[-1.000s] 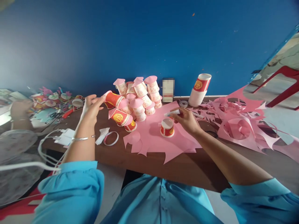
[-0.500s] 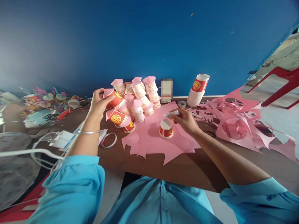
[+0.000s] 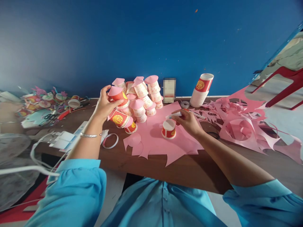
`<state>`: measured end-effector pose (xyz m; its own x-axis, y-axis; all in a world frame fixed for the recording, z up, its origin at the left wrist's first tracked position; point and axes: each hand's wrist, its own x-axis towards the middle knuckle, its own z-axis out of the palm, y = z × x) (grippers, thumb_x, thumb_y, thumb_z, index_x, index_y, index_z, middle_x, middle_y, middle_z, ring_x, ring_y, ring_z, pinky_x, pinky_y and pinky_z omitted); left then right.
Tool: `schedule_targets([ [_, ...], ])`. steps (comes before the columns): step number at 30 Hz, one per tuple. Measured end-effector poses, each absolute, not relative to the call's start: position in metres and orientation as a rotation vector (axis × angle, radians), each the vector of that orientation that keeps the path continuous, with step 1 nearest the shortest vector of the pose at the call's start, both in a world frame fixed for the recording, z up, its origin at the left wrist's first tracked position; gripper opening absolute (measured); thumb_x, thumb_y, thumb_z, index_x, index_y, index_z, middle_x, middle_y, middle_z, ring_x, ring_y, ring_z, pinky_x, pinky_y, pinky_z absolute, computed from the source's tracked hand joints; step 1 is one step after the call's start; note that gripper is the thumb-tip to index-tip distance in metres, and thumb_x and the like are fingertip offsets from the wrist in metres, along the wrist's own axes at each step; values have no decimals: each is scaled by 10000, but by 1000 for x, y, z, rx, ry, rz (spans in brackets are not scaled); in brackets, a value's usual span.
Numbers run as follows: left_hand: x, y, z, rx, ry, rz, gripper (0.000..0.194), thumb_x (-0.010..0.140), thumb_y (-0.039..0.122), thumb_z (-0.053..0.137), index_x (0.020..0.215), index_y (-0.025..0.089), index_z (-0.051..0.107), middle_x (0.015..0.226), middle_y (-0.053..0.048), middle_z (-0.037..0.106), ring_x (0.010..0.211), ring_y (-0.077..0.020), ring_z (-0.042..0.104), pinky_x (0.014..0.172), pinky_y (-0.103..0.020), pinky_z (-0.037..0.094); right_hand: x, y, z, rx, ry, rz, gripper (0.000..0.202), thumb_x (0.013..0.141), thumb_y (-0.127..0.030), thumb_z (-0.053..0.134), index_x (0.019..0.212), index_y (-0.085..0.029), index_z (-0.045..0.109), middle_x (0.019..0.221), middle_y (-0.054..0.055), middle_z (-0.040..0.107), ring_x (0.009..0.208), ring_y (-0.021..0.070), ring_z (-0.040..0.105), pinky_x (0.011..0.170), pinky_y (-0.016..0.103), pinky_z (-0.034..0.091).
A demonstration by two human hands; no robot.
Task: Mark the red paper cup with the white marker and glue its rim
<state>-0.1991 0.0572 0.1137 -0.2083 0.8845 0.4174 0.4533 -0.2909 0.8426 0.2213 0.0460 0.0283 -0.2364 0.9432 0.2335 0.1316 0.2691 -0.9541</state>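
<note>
My left hand [image 3: 105, 102] is closed round a red paper cup [image 3: 121, 100] with a pink paper cone [image 3: 115, 91] on top. It holds this cup at the left end of the stacked cups, just above a tilted red cup [image 3: 119, 119] with a yellow emblem. Between the fingers of my right hand [image 3: 188, 121] is a small white tube [image 3: 173, 115], pointing left. Right below it, an upside-down red paper cup [image 3: 169, 130] stands on pink paper [image 3: 153, 143]. A small pale cap-like piece [image 3: 161, 125] lies beside that cup.
Cone-topped cups [image 3: 139, 108] stand stacked against the blue wall. At the right are a tall cup stack [image 3: 201, 91], a tape roll [image 3: 185, 104] and pink paper scraps [image 3: 239, 126]. A tape ring [image 3: 110, 141], white cables [image 3: 42, 140] and craft clutter [image 3: 44, 104] lie left.
My left hand and its cone-topped cup have shifted slightly right and up, and the cup has turned more upright. My right hand stays almost still with the tube.
</note>
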Motion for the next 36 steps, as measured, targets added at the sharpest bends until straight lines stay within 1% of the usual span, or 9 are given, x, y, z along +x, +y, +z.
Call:
schedule_targets([
  [3, -203, 43, 112, 1590, 1593, 1589, 845, 758, 348, 1012, 1464, 271, 553, 1327, -78, 800, 1285, -331, 776, 1174, -620, 644, 221, 46, 28, -1014, -1608, 1076, 549, 858, -725, 870, 988, -195, 811, 842, 50, 757, 675, 171, 654, 615, 331, 548],
  [7, -216, 14, 97, 1480, 1674, 1778, 805, 832, 477, 1004, 1468, 254, 564, 1458, -100, 760, 1396, -316, 711, 1313, -632, 527, 222, 47, 27, -1019, -1607, 1065, 553, 860, -737, 870, 979, -201, 809, 848, 51, 763, 666, 165, 641, 603, 322, 534],
  [10, -224, -10, 75, 1392, 1728, 1762, 905, 716, 542, 1063, 1449, 293, 595, 1495, -130, 746, 1438, -366, 690, 1314, -682, 522, 223, 48, 26, -1022, -1617, 1051, 568, 854, -754, 880, 972, -203, 804, 839, 45, 760, 657, 162, 634, 606, 323, 536],
  [13, -225, -28, 54, 1351, 1757, 1751, 937, 693, 565, 1057, 1476, 330, 599, 1522, -150, 730, 1460, -391, 686, 1299, -703, 535, 223, 48, 26, -1034, -1615, 1050, 601, 838, -781, 893, 972, -203, 799, 833, 40, 749, 660, 165, 636, 621, 332, 550],
  [16, -220, -35, 38, 1322, 1783, 1692, 992, 617, 528, 1086, 1466, 346, 607, 1488, -145, 731, 1460, -397, 698, 1288, -697, 550, 222, 47, 24, -1056, -1607, 1061, 640, 823, -816, 894, 987, -204, 802, 847, 43, 744, 673, 175, 648, 634, 346, 565],
  [18, -216, -35, 31, 1294, 1802, 1647, 1028, 573, 474, 1104, 1463, 336, 610, 1458, -142, 731, 1449, -401, 711, 1283, -688, 556, 221, 47, 24, -1061, -1603, 1077, 660, 809, -838, 894, 986, -209, 802, 847, 45, 740, 675, 181, 650, 631, 354, 574],
  [22, -211, -30, 20, 1280, 1816, 1666, 1002, 590, 413, 1098, 1459, 290, 615, 1439, -156, 734, 1385, -385, 750, 1255, -645, 582, 221, 47, 22, -1054, -1613, 1085, 649, 808, -840, 894, 964, -216, 798, 811, 37, 726, 658, 182, 645, 624, 359, 580],
  [30, -206, -24, 26, 1324, 1804, 1727, 963, 617, 436, 1062, 1456, 283, 616, 1267, -98, 783, 1077, -272, 814, 1161, -559, 628, 223, 49, 19, -1052, -1620, 1063, 550, 856, -731, 882, 1010, -207, 816, 859, 51, 758, 687, 184, 669, 639, 352, 582],
  [36, -199, -24, 37, 1404, 1724, 1740, 972, 605, 432, 1064, 1453, 309, 604, 1283, -88, 788, 1082, -277, 819, 1133, -547, 648, 223, 48, 19, -1049, -1624, 1065, 515, 866, -697, 876, 1006, -206, 815, 860, 49, 766, 688, 176, 664, 638, 342, 573],
])
